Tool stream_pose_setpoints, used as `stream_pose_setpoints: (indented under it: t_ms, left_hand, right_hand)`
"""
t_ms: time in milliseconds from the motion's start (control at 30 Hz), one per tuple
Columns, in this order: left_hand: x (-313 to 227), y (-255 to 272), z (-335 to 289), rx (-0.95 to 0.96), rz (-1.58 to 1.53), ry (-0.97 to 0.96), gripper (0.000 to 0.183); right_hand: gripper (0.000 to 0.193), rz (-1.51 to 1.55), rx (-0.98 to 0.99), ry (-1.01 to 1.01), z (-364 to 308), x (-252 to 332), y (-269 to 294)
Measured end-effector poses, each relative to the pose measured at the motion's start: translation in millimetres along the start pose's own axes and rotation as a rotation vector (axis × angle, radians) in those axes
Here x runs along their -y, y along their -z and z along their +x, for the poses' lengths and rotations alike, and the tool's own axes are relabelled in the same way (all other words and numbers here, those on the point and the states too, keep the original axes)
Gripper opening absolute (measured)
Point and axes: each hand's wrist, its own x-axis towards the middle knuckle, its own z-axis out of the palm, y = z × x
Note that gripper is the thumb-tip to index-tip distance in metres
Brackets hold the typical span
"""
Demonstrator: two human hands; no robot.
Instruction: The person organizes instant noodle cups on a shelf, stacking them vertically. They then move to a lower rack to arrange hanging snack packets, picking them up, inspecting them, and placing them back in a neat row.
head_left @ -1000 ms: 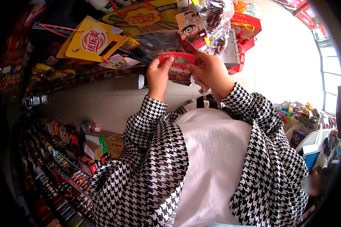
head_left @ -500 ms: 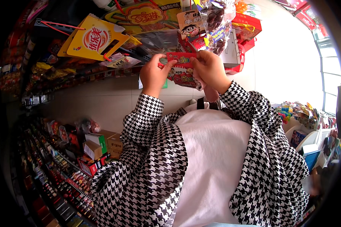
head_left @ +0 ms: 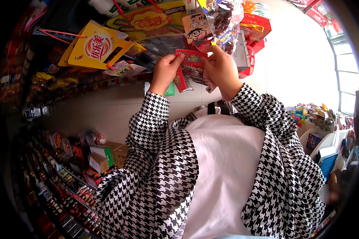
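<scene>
The snack shelves [head_left: 48, 159] filled the left; a yellow hanging sign [head_left: 95, 47] hung above; both hands were raised, the left hand [head_left: 165, 71] and right hand [head_left: 221, 69] each pinching an end of a red snack packet [head_left: 191, 57]; seemingly mid-inspection or hanging; next would need careful alignment.

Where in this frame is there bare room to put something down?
Bare pale floor lies right of the red box; another patch lies between the shelves and the left sleeve. Around both hands hanging snack packets crowd in.
</scene>
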Motion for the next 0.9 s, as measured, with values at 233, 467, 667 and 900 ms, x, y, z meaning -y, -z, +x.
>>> stream_pose_setpoints:
  t_ms: [233,467,667,900]
  left_hand:
    - [0.2,-4.8,15.2,-0.047,-0.144,-0.003,0.04]
    - [-0.6,-9.8,26.1,-0.021,-0.14,0.008,0.038]
    - [-12.6,-10.9,26.5,0.011,-0.141,0.039,0.04]
    - [-19.2,-11.3,35.6,0.025,-0.038,0.007,0.038]
  right_hand:
    - [0.021,-0.434,-0.065,0.428,-4.8,-17.7,-1.8]
    - [0.03,-0.302,0.003,0.314,-12.6,-12.1,-0.9]
    - [0.034,-0.15,0.05,0.19,-14.3,-6.8,2.9]
    - [0.047,-0.324,-0.044,0.344,-18.0,-9.1,-0.5]
